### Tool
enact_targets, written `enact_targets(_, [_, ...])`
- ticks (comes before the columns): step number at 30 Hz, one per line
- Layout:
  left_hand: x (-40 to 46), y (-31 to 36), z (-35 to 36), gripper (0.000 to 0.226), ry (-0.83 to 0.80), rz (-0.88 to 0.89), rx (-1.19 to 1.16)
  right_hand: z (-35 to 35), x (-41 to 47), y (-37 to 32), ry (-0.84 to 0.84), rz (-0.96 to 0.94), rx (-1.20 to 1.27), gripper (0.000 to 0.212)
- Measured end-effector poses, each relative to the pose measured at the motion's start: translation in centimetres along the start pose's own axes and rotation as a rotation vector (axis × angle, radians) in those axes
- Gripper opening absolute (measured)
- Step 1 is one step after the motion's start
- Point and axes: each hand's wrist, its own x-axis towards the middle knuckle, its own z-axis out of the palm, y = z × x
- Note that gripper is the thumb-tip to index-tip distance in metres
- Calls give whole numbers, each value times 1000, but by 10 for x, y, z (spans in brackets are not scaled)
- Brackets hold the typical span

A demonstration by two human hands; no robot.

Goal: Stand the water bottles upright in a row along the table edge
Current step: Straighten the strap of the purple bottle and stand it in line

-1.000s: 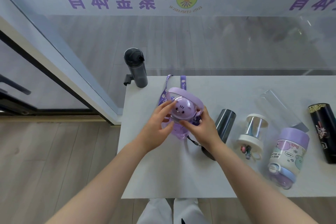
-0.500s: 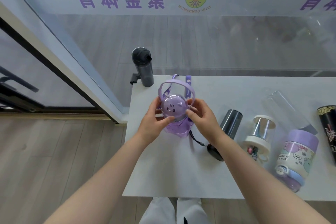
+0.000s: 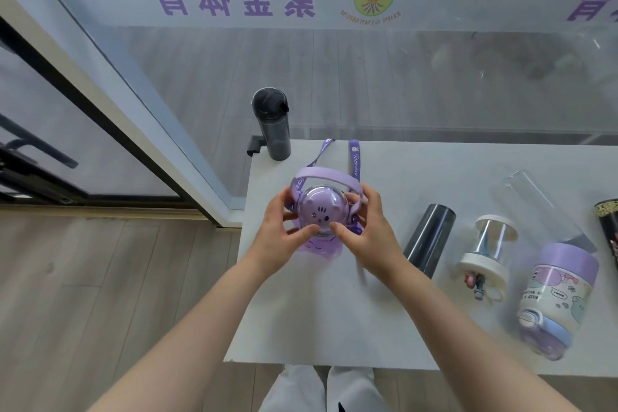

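Moved: since a moment ago, the purple bottle [image 3: 319,214] has been tipped up from a lean to nearly straight, and both hands have slid round to hold its sides.
Purple bottle: it stands near the left end of the tabletop [image 3: 334,311], with its round lid and little face pointing up at the camera. Its strap [image 3: 353,157] trails back toward the far edge.
Left hand [image 3: 284,234]: fingers curled round the left side of the purple bottle, thumb on the front.
Right hand [image 3: 364,231]: fingers curled round the right side, thumb on the front too.
Black bottle [image 3: 271,124]: already standing up at the far left corner.
Lying down: a grey bottle [image 3: 429,241], a short clear bottle [image 3: 490,247], a tall clear bottle [image 3: 541,207], a cartoon bottle [image 3: 556,298] and a black printed bottle [image 3: 609,227] are all on their sides to the right.
Could go wrong: the purple bottle sits well back from the far edge, so I think it needs a push to line up with the black one. The strap could get stuck under the bottom and make it wobble and fall. A quick let-go could tip it onto the grey bottle.
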Motion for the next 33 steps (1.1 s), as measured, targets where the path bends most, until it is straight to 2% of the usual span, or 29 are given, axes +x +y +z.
enact_targets(6, [10,-6,15,75,41,-5,-100,5,3,2,60,-49,-36,92])
enact_targets(12, [54,4,27,76,82,7,-135,-17,50,1,57,-38,-91,75])
enact_targets(17, [104,15,37,78,119,29,-56,-38,102,-5,42,-38,-124,55])
enact_targets(22, [144,24,44,76,149,33,-35,-48,151,-6,21,-47,-111,55])
enact_targets(25, [161,27,46,78,183,27,-25,-52,174,-6,4,-26,-93,63])
enact_targets(33, [181,33,44,80,261,0,-18,-51,209,-8,-92,-22,-34,60])
